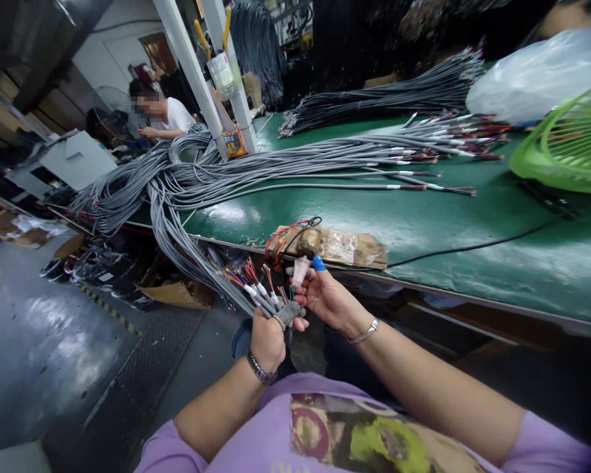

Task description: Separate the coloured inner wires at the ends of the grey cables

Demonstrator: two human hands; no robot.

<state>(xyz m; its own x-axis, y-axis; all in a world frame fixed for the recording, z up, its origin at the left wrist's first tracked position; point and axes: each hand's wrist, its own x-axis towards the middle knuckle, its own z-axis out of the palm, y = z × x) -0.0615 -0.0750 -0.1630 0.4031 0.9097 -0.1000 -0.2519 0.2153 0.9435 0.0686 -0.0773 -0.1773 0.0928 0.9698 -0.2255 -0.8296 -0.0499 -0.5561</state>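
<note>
My left hand (270,336) is closed around a bunch of grey cables (217,282), a grey cover on its thumb. Above that fist the cable ends fan out, with white sleeves and coloured wires (246,272) showing. Just to its right is my right hand (325,295), with a blue cover on one fingertip and a pale cover on another. Its fingers are bent close to thin loose wires (308,299); whether it grips them I cannot make out. Beyond both hands a wooden board (345,246) with a worn metal piece and red and black leads lies at the bench edge.
Grey cables (276,161) stretch across the green bench (473,263), with darker cables (384,98) behind. A green fan (566,144) and a plastic bag (536,79) are at the right. A white post (231,85) rises from the bench. Another person (165,115) sits at far left.
</note>
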